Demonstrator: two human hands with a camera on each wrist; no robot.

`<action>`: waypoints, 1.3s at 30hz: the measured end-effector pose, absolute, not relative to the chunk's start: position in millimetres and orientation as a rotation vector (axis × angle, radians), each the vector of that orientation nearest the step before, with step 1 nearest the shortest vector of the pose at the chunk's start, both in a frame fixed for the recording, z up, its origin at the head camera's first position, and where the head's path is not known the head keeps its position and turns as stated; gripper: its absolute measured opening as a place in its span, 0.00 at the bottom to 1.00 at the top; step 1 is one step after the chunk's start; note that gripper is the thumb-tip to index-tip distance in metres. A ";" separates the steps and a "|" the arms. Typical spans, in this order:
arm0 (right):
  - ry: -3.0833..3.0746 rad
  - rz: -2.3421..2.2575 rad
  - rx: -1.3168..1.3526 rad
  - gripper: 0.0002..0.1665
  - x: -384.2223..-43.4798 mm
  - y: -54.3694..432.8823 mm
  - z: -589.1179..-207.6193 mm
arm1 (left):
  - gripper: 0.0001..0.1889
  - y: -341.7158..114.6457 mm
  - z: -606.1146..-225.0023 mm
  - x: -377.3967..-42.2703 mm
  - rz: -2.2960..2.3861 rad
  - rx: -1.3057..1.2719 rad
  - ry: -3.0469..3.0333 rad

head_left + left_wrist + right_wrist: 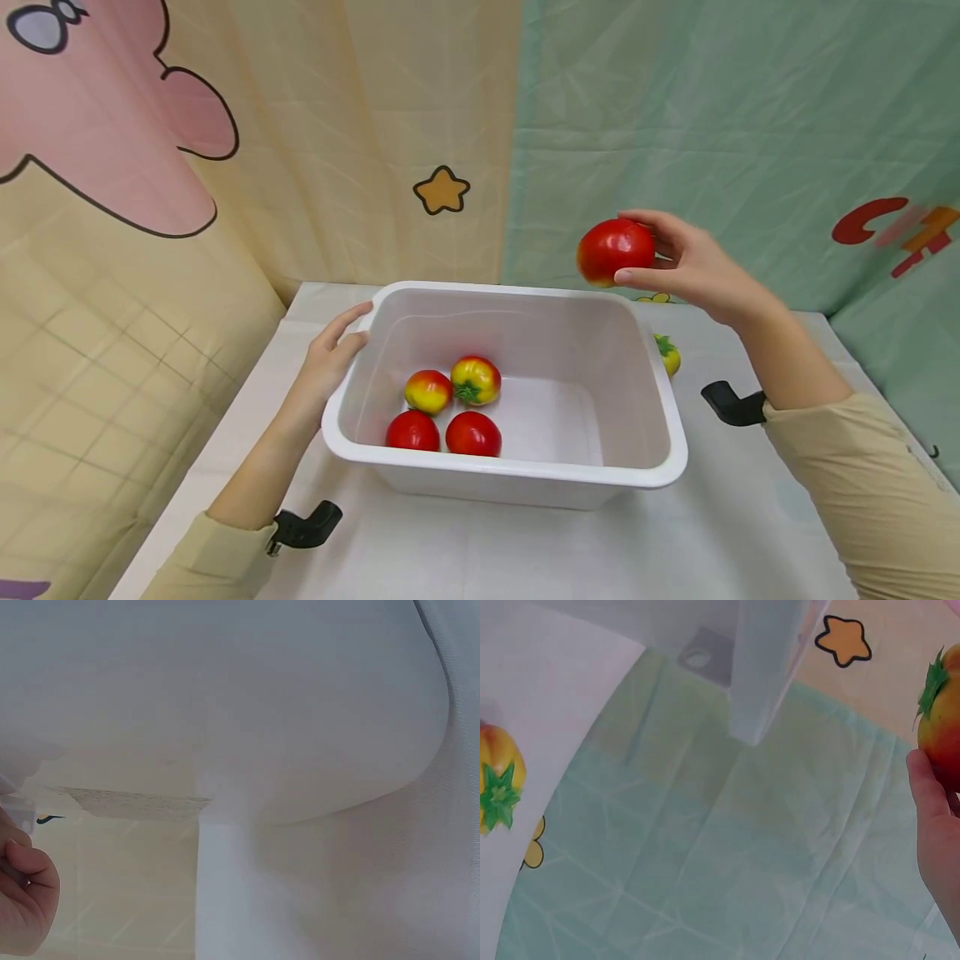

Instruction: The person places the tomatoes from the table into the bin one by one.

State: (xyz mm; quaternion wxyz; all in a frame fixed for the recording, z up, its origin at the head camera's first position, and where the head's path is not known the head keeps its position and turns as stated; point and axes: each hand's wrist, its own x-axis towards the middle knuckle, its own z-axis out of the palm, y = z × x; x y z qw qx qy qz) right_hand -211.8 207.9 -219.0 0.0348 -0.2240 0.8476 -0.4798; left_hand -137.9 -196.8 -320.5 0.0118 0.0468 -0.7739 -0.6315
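Observation:
My right hand [693, 262] holds a shiny red tomato [615, 252] between thumb and fingers, raised above the back right corner of a white plastic bin [506, 477]. In the right wrist view this tomato [943, 724] shows a yellow top with green leaves. At the bin's left side my left hand [330, 354] grips the rim near the back corner. Inside, toward the left, lie two red tomatoes, one [412, 432] beside the other [473, 434], and behind them two red-and-yellow ones, a smaller [428, 392] and a leafy one [476, 381].
Another yellow tomato with green leaves [667, 356] lies on the white tablecloth [525, 550] just right of the bin, partly hidden by it. Printed curtains [442, 108] hang close behind the table. Black wrist mounts [303, 527] stick out from both forearms.

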 end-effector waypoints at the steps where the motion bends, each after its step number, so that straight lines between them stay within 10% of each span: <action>1: 2.598 -1.471 -0.696 0.39 -211.4 205.1 -217.7 | 0.25 -196.6 -320.6 -138.1 -1.971 0.145 -2.412; 39: 2.306 -1.464 -0.949 0.41 -221.0 130.4 -231.7 | 0.25 -198.3 -320.8 -138.5 -1.944 0.133 -2.421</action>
